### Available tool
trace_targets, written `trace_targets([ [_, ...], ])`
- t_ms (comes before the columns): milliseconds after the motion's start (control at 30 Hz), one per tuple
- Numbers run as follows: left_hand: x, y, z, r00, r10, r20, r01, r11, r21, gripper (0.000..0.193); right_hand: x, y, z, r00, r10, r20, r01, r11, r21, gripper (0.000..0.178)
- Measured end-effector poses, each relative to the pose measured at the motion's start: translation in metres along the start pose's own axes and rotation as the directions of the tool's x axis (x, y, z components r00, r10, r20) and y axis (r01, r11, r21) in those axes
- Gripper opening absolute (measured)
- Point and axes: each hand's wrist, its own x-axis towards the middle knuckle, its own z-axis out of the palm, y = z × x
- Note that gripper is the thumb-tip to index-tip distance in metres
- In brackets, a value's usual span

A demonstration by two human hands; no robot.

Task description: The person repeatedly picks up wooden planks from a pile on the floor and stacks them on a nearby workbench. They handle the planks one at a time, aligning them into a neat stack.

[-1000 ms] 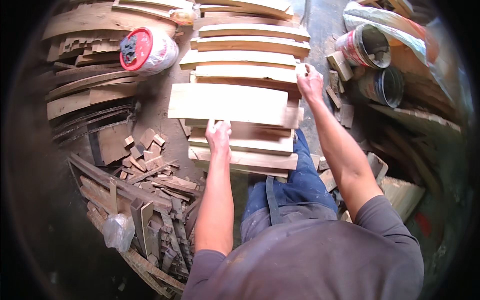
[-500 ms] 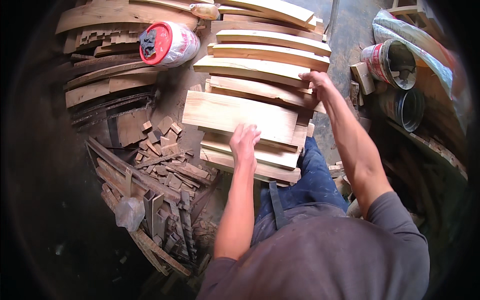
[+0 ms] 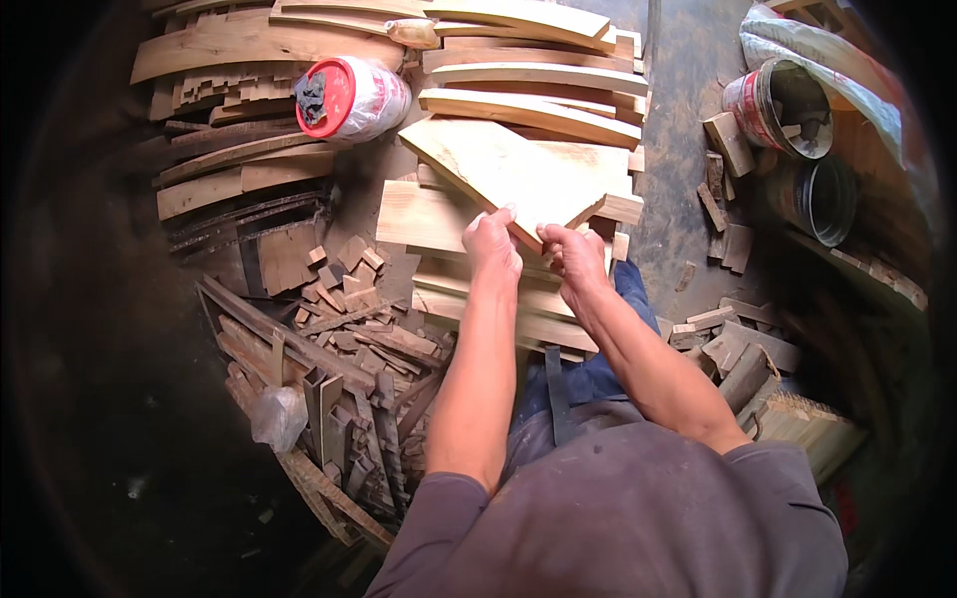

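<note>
A pale, wide wooden board lies at a slant over the stack, its near corner lifted toward me. My left hand grips its near left edge, thumb on top. At the near corner, my right hand pinches the same board with curled fingers. Beneath it, another flat plank lies crosswise, partly covered. Beyond the board are curved wooden pieces, stacked in rows. More pale boards lie under my wrists, close to my legs.
A white bucket with a red lid stands left of the stack. Wood offcuts are heaped at the left, near a plastic bag. On the right are an open bucket, a dark metal can and scrap blocks.
My right hand has come nearer from the far right of the stack, bringing a board that is now turned at a slant. My left hand has shifted from the flat plank to this board.
</note>
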Motion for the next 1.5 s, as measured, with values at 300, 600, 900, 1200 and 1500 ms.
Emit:
trace_targets([
  [300,-0.115,0.0,-0.108,0.965,-0.067,0.252,0.046,0.995,0.085,0.035,-0.023,0.022,-0.091,0.89,0.093,0.447,-0.292,0.869,0.4,0.074],
  [600,-0.111,-0.064,-0.188,0.885,-0.131,0.447,0.159,0.987,-0.027,0.045,-0.12,0.07,-0.102,0.778,-0.488,0.396,0.627,0.653,-0.425,0.068],
  [900,-0.048,-0.05,-0.169,0.994,-0.1,0.046,0.103,0.993,-0.064,0.014,-0.111,0.13,-0.112,0.298,-0.427,0.854,0.842,-0.305,-0.446,0.051],
  [1200,-0.053,-0.074,-0.221,0.968,-0.183,0.171,0.213,0.961,-0.178,0.03,-0.091,0.146,-0.143,0.581,-0.439,0.686,0.751,-0.037,-0.659,0.049],
  [1500,-0.047,-0.091,-0.263,0.961,-0.268,0.073,0.278,0.918,-0.283,0.033,0.068,0.015,-0.139,0.704,-0.708,0.049,0.394,0.333,-0.856,0.082],
])
